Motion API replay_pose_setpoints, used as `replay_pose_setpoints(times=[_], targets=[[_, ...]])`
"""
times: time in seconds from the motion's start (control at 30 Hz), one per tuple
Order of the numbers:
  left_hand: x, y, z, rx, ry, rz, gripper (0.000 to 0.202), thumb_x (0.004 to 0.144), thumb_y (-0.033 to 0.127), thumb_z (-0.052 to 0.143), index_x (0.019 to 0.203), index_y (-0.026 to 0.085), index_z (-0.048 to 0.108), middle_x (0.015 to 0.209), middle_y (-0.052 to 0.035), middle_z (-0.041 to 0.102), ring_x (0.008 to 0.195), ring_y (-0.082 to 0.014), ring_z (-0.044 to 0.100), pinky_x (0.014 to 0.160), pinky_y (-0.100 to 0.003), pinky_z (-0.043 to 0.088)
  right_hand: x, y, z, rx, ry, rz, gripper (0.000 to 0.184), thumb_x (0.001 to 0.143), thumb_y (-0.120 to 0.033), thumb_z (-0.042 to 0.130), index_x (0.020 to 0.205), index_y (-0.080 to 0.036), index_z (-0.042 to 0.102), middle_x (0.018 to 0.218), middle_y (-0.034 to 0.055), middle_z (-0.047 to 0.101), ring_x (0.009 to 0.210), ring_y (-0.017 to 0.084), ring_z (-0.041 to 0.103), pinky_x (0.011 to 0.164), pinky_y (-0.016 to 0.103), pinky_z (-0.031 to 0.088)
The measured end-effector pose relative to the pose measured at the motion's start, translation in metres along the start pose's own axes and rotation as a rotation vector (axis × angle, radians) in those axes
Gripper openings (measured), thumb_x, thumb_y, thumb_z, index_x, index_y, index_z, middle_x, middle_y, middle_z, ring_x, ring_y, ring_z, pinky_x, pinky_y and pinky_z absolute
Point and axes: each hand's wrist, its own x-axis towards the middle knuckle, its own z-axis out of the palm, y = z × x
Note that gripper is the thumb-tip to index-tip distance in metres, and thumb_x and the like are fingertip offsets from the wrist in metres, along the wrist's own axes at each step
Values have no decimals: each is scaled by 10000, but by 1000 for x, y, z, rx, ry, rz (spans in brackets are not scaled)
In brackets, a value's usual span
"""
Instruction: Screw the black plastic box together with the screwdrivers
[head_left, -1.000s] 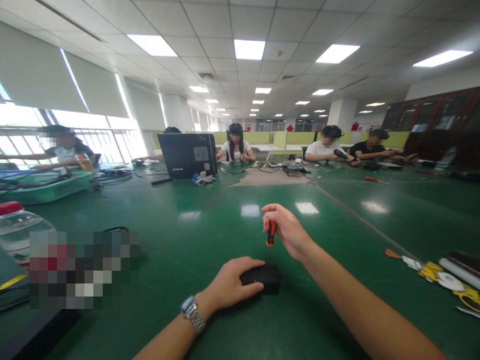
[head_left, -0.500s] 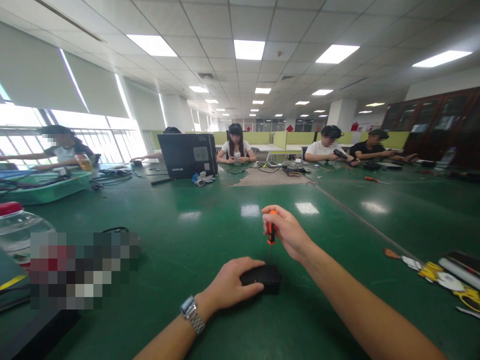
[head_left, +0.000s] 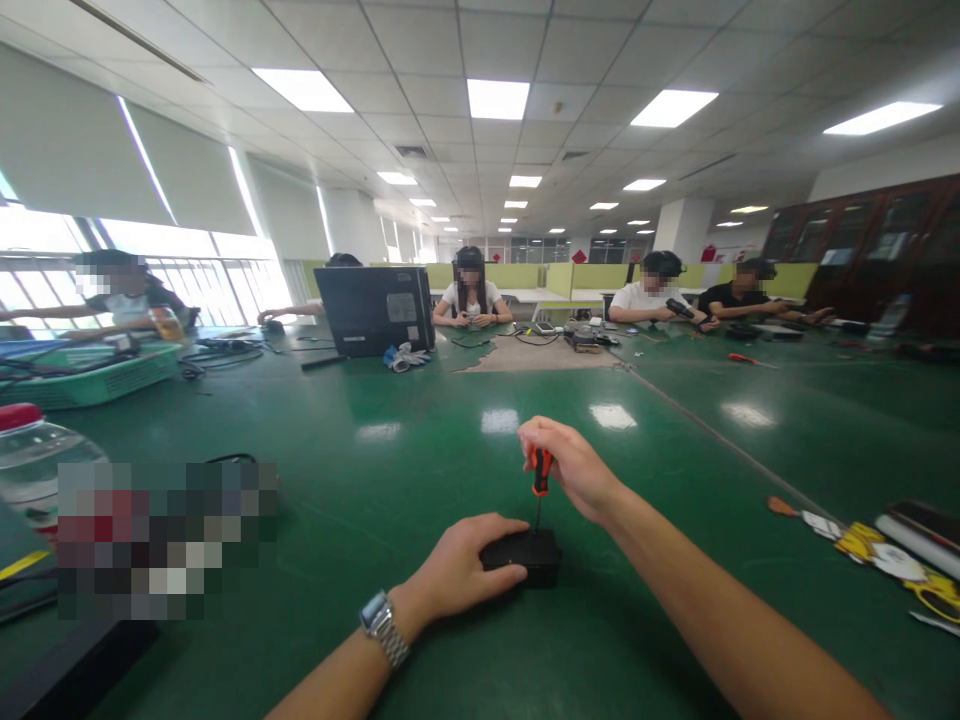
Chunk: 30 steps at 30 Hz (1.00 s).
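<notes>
Head view of two bare hands at work on a broad, glossy green table (head_left: 360, 490). The left hand (head_left: 459, 566), a silver metal-link wristwatch (head_left: 385, 632) at its wrist, steadies a small black rectangular box (head_left: 529, 552) lying flat at the near centre of the table; its grip is closed around the left part of the box, thumb along the near side and fingers along the far side. The right hand (head_left: 576, 466), above and to the right, has its grip closed around the handle of an orange-and-black screwdriver (head_left: 541, 476). The screwdriver stands nearly upright, its thin metal shaft reaching down to the top of the box near the far edge; the exact point of contact is too small to make out. Near left: a clear plastic bottle with a red cap (head_left: 37, 455). Far left: a green plastic basket (head_left: 124, 378). Far centre-left: a black box-shaped computer case (head_left: 373, 312), with blue-and-white gloves (head_left: 407, 357) beside it. Far right: a red-handled screwdriver (head_left: 742, 358). Several co-workers sit along the far side.
</notes>
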Motion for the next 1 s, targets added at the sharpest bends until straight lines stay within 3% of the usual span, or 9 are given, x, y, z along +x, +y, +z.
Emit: replay_pose_setpoints(times=[0.07, 0.23, 0.43, 0.6, 0.73, 0.9, 1.0], targets=[[0, 0, 0, 2, 4, 1, 439, 813, 389, 637, 1220, 234, 584, 1059, -48, 660, 925, -209, 603, 851, -293, 454, 1, -1, -3, -21, 28, 8, 225, 748, -389, 634, 687, -177, 588, 628, -26, 512, 571, 103, 461, 569, 240, 354], [0, 0, 0, 11, 0, -8, 439, 815, 408, 632, 1218, 241, 587, 1049, -42, 661, 916, -203, 604, 846, -292, 455, 2, -3, -5, 155, -54, 43, 156, 743, -317, 606, 840, -195, 608, 544, -53, 496, 505, 104, 445, 600, 276, 416], [-1, 1, 0, 2, 4, -7, 448, 819, 423, 616, 1223, 234, 583, 1072, -53, 661, 943, -214, 604, 854, -297, 463, 0, -3, -3, 55, 24, 59, 250, 732, -407, 652, 678, -169, 599, 630, -18, 555, 556, 102, 499, 577, 247, 403], [-1, 1, 0, 9, 2, -8, 439, 815, 398, 629, 1220, 233, 585, 1053, -46, 662, 917, -206, 606, 841, -287, 462, -1, -2, -2, 127, -81, 64, 233, 781, -391, 583, 776, -167, 647, 588, -26, 527, 527, 103, 486, 586, 265, 422], [-1, 1, -1, 10, -6, -13, 449, 816, 407, 622, 1227, 233, 582, 1048, -50, 663, 914, -207, 604, 841, -291, 463, 0, -2, -1, 128, 26, 70, 185, 711, -351, 665, 764, -184, 605, 668, -19, 582, 573, 104, 511, 593, 256, 440], [0, 0, 0, 6, 1, -11, 448, 813, 404, 630, 1226, 237, 583, 1058, -50, 661, 917, -209, 604, 853, -298, 458, 1, -2, -1, 193, -31, 95, 177, 731, -320, 611, 857, -196, 595, 576, -45, 542, 504, 104, 480, 589, 279, 452], [0, -1, 0, 3, 6, -5, 441, 810, 389, 639, 1222, 243, 583, 1055, -43, 661, 911, -207, 605, 842, -292, 458, 0, -2, 0, 140, 36, 90, 192, 708, -303, 646, 855, -192, 590, 660, -28, 583, 565, 108, 519, 594, 261, 440]])
